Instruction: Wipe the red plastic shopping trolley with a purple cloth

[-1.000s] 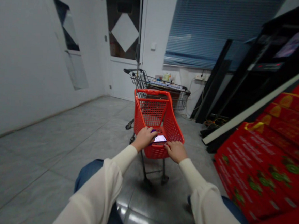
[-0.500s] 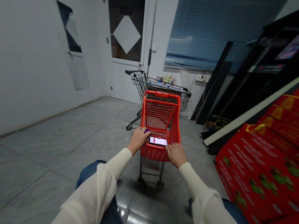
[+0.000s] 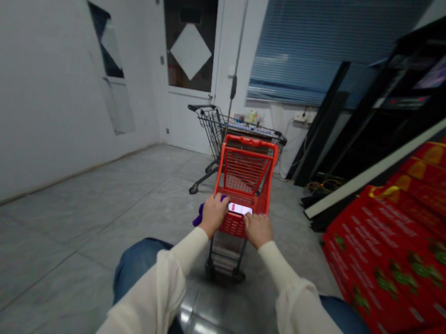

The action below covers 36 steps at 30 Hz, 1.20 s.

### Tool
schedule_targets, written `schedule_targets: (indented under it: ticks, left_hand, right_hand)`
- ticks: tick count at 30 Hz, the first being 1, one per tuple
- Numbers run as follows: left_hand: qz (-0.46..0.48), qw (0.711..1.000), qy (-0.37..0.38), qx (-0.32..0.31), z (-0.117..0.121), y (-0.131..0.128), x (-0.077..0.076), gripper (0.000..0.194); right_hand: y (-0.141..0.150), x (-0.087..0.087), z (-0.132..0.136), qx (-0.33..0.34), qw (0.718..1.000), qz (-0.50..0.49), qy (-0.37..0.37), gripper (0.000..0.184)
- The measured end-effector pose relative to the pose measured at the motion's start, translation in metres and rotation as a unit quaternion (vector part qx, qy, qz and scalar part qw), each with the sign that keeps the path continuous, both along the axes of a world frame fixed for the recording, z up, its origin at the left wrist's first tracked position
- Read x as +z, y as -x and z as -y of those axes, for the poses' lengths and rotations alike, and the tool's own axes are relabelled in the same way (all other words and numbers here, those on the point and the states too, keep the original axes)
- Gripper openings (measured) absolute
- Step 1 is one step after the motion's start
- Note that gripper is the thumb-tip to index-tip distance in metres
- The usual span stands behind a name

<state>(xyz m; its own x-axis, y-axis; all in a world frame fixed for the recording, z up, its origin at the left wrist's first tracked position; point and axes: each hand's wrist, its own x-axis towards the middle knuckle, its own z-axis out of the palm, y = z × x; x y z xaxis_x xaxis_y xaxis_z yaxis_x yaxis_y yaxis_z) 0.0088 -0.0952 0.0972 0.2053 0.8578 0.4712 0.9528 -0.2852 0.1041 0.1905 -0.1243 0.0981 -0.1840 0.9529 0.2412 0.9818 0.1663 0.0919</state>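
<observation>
Directly ahead stands a small red shopping cart [image 3: 249,144], its basket leaning slightly right and its front edge toward me. My left hand [image 3: 214,214] is closed at the left of that edge, around a purple cloth [image 3: 198,217] that shows on both sides of it. On the right, my right hand [image 3: 258,228] has its fingers curled over the basket's near edge. Between the hands lies a phone [image 3: 241,209] with a lit screen. How it is held there I cannot tell. The undersides of both hands are hidden.
Behind the red cart is a black wire cart [image 3: 207,116] with goods on top. Red boxes [image 3: 385,249] are stacked close on my right. Long dark panels [image 3: 320,133] lean by the window blind [image 3: 304,45]. A white door [image 3: 190,121] stands at the back.
The red cart's upper part has swung right while its wheels have stayed about in place. My left hand has shifted right, and more purple cloth shows beside it. My right hand has moved slightly left.
</observation>
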Motion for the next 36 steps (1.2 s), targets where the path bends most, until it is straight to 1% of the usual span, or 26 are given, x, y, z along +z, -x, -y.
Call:
schedule_targets:
  ticks: [3, 5, 7, 10, 12, 15, 16, 17, 19, 21, 23, 24, 25, 27, 29, 30, 33, 35, 36]
  left_hand:
    - [-0.010, 0.999, -0.004, -0.048, 0.004, -0.011, -0.004, 0.030]
    - [-0.019, 0.998, -0.005, -0.066, 0.002, -0.011, -0.004, 0.030]
    - [-0.015, 0.999, -0.003, -0.044, -0.003, -0.006, -0.002, 0.029]
    - [0.009, 1.000, -0.006, 0.017, -0.007, -0.002, -0.003, 0.030]
    - [0.014, 1.000, -0.013, 0.022, -0.005, -0.006, -0.006, 0.030]
    - [-0.009, 0.999, -0.019, -0.036, -0.002, -0.009, -0.008, 0.030]
    - [-0.016, 0.998, -0.018, -0.051, -0.003, -0.008, -0.007, 0.031]
    - [-0.016, 0.998, -0.015, -0.053, -0.004, -0.004, -0.006, 0.031]
    - [-0.002, 1.000, -0.011, -0.026, -0.007, 0.003, -0.004, 0.031]
    - [0.025, 0.999, -0.018, 0.019, -0.007, 0.005, -0.006, 0.031]
    - [0.049, 0.997, -0.033, 0.046, -0.002, -0.002, -0.012, 0.033]
    - [0.055, 0.997, -0.039, 0.046, 0.001, -0.007, -0.015, 0.033]
    - [0.056, 0.997, -0.043, 0.035, 0.004, -0.013, -0.018, 0.034]
    - [0.039, 0.998, -0.041, -0.018, 0.008, -0.021, -0.021, 0.033]
    - [0.018, 0.997, -0.034, -0.060, 0.006, -0.019, -0.019, 0.031]
    - [0.016, 0.998, -0.033, -0.059, 0.003, -0.016, -0.017, 0.030]
    - [0.047, 0.998, -0.043, 0.006, -0.003, -0.002, -0.015, 0.032]
    - [0.067, 0.995, -0.054, 0.042, -0.002, -0.001, -0.019, 0.033]
    - [0.070, 0.995, -0.058, 0.047, 0.000, -0.003, -0.021, 0.033]
  right_hand:
    - [0.002, -0.002, -0.001, -0.001, 1.000, -0.005, -0.007, 0.042]
    - [0.000, -0.002, -0.001, 0.007, 1.000, -0.005, -0.005, 0.043]
    - [0.000, 0.000, -0.001, 0.012, 1.000, -0.005, 0.000, 0.043]
    - [0.004, 0.002, 0.000, 0.008, 1.000, -0.007, 0.003, 0.043]
    - [0.008, 0.003, 0.001, 0.002, 1.000, -0.007, 0.004, 0.044]
    - [0.010, 0.003, 0.001, -0.002, 1.000, -0.009, 0.007, 0.045]
    - [0.010, 0.002, 0.000, -0.003, 1.000, -0.009, 0.008, 0.045]
    - [0.009, 0.002, 0.000, -0.001, 1.000, -0.011, 0.009, 0.045]
    - [0.009, 0.001, -0.001, 0.002, 1.000, -0.015, 0.008, 0.045]
    - [0.010, 0.000, -0.002, 0.004, 1.000, -0.020, 0.002, 0.045]
    - [0.013, 0.000, -0.003, 0.001, 1.000, -0.024, -0.003, 0.046]
    - [0.015, 0.001, -0.003, 0.000, 1.000, -0.024, -0.003, 0.046]
    - [0.015, 0.002, -0.003, 0.001, 1.000, -0.024, -0.001, 0.046]
    - [0.012, 0.004, -0.002, 0.010, 1.000, -0.021, 0.010, 0.047]
    - [0.006, 0.007, -0.003, 0.027, 0.999, -0.015, 0.019, 0.046]
    - [0.002, 0.008, -0.003, 0.036, 0.999, -0.012, 0.021, 0.045]
    - [-0.004, 0.010, -0.005, 0.056, 0.998, -0.013, 0.018, 0.042]
    - [-0.003, 0.009, -0.007, 0.054, 0.998, -0.015, 0.023, 0.041]
    - [-0.001, 0.009, -0.007, 0.048, 0.998, -0.015, 0.027, 0.041]
